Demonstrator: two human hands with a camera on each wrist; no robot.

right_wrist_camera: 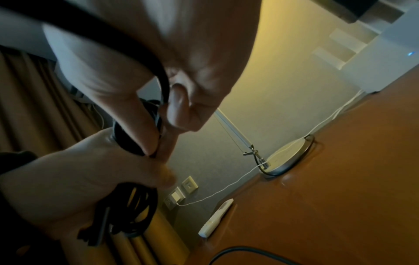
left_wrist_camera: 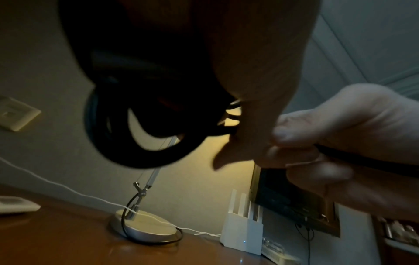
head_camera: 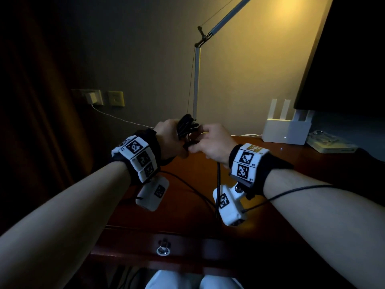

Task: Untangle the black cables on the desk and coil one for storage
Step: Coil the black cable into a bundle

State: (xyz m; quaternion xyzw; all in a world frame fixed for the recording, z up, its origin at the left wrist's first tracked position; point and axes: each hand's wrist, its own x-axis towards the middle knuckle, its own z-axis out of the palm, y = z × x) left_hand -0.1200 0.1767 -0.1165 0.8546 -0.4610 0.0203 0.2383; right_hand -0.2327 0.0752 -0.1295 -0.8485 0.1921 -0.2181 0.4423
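Above the brown wooden desk, my left hand is wrapped round a bundle of black cable loops, held upright. My right hand pinches the free black cable strand between thumb and fingers, right against the bundle. At the dim back wall stand a desk lamp with a round base, a white router and a wall socket with a white charger lead. A white remote lies near the desk's edge.
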